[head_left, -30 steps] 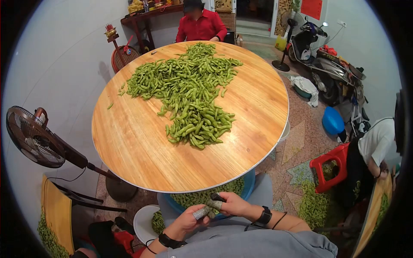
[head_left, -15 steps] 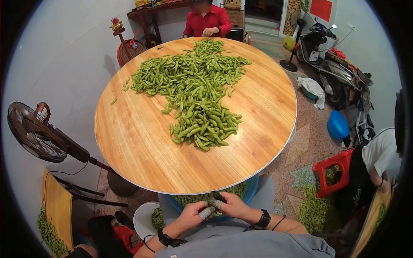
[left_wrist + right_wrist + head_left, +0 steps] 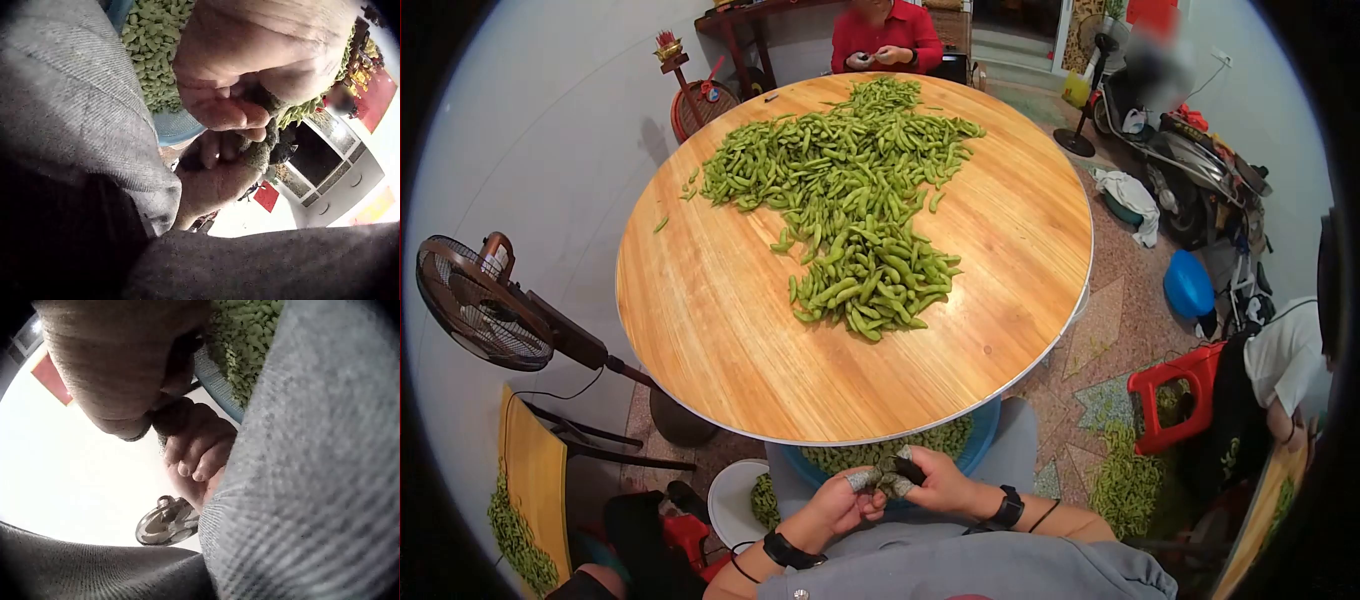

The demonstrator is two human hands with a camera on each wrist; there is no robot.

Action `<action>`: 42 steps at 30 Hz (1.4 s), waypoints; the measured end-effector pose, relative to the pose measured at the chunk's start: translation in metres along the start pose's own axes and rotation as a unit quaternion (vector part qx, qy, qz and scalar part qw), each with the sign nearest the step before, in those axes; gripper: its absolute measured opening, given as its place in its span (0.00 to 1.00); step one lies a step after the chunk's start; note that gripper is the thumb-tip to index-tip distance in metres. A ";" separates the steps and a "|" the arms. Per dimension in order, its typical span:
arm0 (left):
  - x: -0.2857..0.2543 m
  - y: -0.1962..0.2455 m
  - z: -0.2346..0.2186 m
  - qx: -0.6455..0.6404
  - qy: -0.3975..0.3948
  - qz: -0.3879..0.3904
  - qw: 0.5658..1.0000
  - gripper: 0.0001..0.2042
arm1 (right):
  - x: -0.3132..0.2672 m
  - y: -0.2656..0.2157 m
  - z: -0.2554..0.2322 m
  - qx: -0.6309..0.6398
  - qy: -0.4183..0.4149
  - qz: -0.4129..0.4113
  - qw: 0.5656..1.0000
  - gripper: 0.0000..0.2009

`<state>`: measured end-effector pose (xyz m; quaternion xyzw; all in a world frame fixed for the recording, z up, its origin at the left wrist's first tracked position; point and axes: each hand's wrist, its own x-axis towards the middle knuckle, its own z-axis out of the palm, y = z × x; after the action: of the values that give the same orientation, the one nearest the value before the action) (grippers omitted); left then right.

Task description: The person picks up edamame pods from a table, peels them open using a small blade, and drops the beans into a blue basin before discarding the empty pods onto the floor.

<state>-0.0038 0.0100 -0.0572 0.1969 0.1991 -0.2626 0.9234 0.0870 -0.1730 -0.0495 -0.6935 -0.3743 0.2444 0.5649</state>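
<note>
My left hand (image 3: 840,505) and right hand (image 3: 940,484) meet fingertip to fingertip in front of the round table's near edge. Grey wraps cover some of the fingertips, and a dark patch shows at the right hand's thumb and finger. Between them they pinch a small green pod (image 3: 888,466), mostly hidden by the wrapped tips. The left fingers (image 3: 199,453) curl inward in the right wrist view. Below the hands, a blue basin (image 3: 985,440) holds many shelled green beans (image 3: 153,53). A large heap of soybean pods (image 3: 850,190) covers the middle of the table (image 3: 730,340).
A white bucket (image 3: 722,500) with green pods inside stands left of my legs. A floor fan (image 3: 485,300) is at the left, a red stool (image 3: 1150,420) and a pod pile (image 3: 1125,490) at the right. A person in red (image 3: 890,35) sits across the table.
My left hand has shifted slightly, and its wrapped thumb now overlaps the right fingertips. The person across has brought both hands together above the table edge. The head view has shifted a little.
</note>
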 end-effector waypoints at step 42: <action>-0.072 0.039 0.020 0.683 0.196 0.327 0.623 0.10 | 0.126 -0.060 -0.085 -0.445 0.269 -0.083 0.850 0.09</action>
<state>-0.0334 0.0603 0.0040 0.8698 0.0617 0.0412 0.4878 0.2130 -0.1186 0.0393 -0.8755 -0.3330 -0.1924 0.2926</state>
